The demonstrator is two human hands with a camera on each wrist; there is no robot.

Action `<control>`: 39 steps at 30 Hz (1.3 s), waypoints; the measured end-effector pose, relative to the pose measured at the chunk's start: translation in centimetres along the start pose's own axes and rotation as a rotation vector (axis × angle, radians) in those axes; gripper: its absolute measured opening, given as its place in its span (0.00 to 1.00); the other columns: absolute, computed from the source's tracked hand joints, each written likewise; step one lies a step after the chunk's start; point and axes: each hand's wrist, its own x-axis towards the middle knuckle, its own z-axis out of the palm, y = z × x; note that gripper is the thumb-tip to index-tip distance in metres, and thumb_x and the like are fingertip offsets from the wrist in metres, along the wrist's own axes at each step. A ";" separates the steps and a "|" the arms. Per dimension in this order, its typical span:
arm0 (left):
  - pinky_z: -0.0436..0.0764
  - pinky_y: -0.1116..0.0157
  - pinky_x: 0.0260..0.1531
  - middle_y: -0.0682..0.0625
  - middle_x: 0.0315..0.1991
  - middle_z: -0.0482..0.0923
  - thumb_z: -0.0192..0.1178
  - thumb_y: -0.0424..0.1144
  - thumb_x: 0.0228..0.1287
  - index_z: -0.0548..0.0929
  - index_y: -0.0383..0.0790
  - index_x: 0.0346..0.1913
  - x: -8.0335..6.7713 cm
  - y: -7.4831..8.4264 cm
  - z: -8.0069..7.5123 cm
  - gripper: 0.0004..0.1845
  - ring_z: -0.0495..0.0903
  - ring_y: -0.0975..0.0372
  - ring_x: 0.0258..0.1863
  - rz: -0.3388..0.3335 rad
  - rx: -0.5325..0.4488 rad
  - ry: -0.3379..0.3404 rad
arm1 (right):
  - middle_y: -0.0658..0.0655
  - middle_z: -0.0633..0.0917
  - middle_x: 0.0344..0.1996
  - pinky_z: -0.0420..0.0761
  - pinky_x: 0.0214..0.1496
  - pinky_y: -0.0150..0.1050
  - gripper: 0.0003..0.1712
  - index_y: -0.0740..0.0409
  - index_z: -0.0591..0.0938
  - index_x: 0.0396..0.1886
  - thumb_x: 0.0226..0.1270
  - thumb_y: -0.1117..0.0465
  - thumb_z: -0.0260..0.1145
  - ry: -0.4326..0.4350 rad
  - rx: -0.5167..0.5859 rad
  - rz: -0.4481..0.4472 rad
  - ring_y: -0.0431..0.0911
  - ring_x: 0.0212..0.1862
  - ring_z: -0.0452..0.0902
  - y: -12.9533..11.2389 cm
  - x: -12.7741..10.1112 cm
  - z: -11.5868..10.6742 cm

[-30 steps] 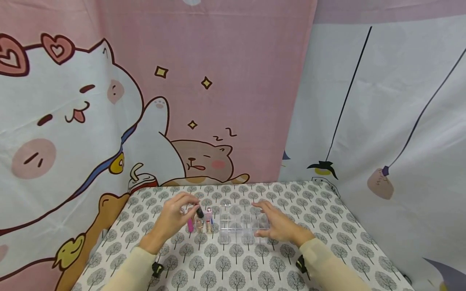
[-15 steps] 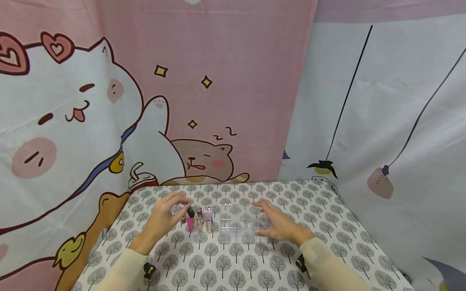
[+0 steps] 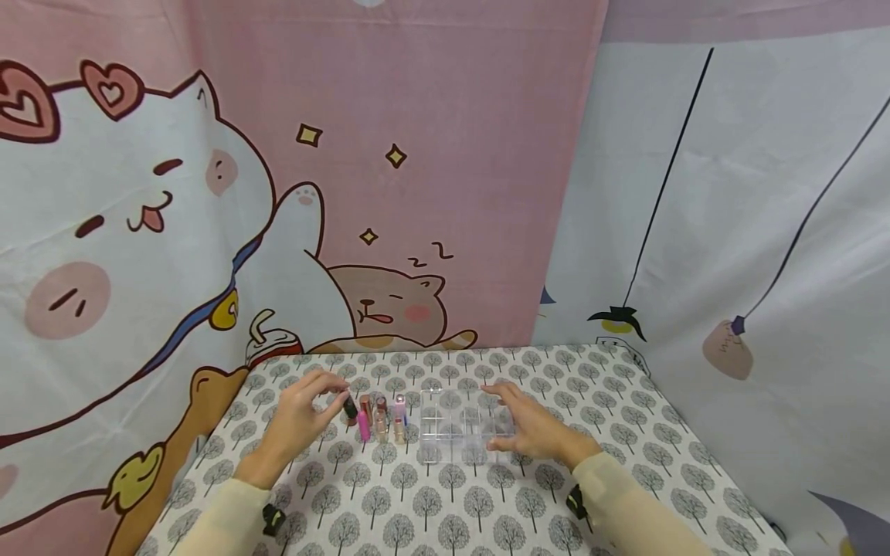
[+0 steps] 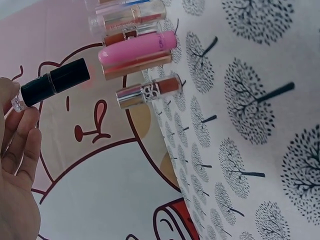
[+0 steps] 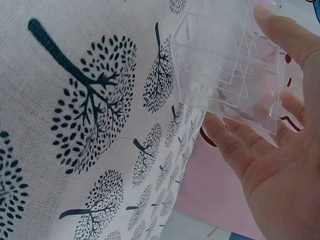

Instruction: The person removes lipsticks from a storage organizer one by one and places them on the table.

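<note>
In the head view my left hand [image 3: 300, 415] is at the left of the table. It pinches a black lipstick tube [image 4: 56, 82] by its clear end, and the left wrist view shows the tube above the table, its dark end pointing away from the fingertips. Close by stand a bright pink tube [image 3: 364, 425], a brownish tube [image 4: 165, 85] with a silvery base, and several other lipsticks. My right hand [image 3: 534, 429] spans the right end of a clear divided organizer [image 3: 452, 438], its thumb on the near side and fingers on the far side.
A white cloth [image 3: 452, 494] printed with grey trees covers the table. Behind it hangs a pink cartoon curtain [image 3: 473, 193], with a pale curtain [image 3: 779, 232] on the right. The lipsticks stand just left of the organizer.
My left hand has moved left with the black lipstick tube, away from the organizer, uncovering more of the standing lipsticks. The right hand and the organizer stay in place.
</note>
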 end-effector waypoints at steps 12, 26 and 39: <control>0.90 0.73 0.39 0.50 0.43 0.92 0.86 0.20 0.56 0.94 0.38 0.45 -0.7 -1.1 0.2 0.17 0.91 0.58 0.35 0.048 0.047 0.057 | 0.61 0.71 0.89 0.83 0.81 0.74 0.62 0.45 0.63 0.94 0.70 0.44 0.87 -0.001 -0.025 -0.008 0.66 0.82 0.78 -0.1 0.1 -0.3; 0.97 0.56 0.36 0.49 0.40 0.91 0.87 0.22 0.56 0.94 0.40 0.44 -2.4 -1.8 1.4 0.16 0.91 0.59 0.34 -0.013 0.075 -0.049 | 0.59 0.71 0.89 0.84 0.81 0.73 0.62 0.43 0.62 0.95 0.69 0.42 0.87 -0.003 -0.018 -0.002 0.65 0.82 0.78 -0.1 0.1 -0.3; 0.96 0.58 0.33 0.48 0.40 0.92 0.87 0.21 0.55 0.94 0.36 0.44 -3.5 -2.2 2.1 0.16 0.91 0.57 0.34 -0.036 0.023 -0.082 | 0.59 0.71 0.89 0.84 0.81 0.73 0.62 0.44 0.63 0.95 0.70 0.45 0.88 0.005 -0.008 -0.015 0.65 0.82 0.79 0.2 0.0 0.0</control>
